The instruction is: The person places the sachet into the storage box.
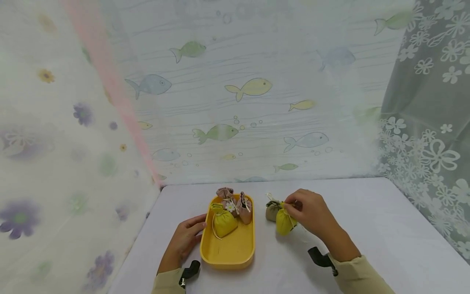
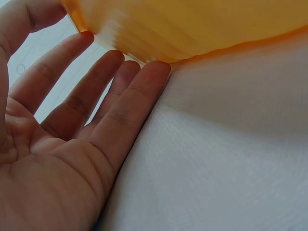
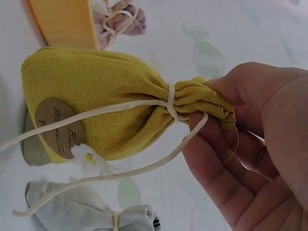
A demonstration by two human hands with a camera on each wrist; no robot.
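A fish-print sheet (image 1: 257,102) stands behind the white tabletop (image 1: 290,269). On the tabletop lies the yellow tray (image 1: 229,249). The left hand (image 1: 187,237) is at its left side, fingers spread and fairly straight, fingertips touching the outer wall. The right hand (image 1: 310,210) is right of the tray, thumb and fingers pinching the gathered mouth of a yellow bag (image 1: 285,222). The bag's full body hangs below those fingers, clear of the palm; whether its base touches the tabletop I cannot tell. Just behind it sits an olive bag (image 1: 271,212), and the right wrist view shows a grey bag (image 3: 77,204) nearby. In the tray, a second yellow bag (image 1: 225,224) rests in front of two pink bags (image 1: 245,210). The pinched bag's pale cord (image 3: 171,103) rings its neck beside the fingertips; lower down are a round brown label (image 3: 57,127) and a white flower (image 3: 91,159).
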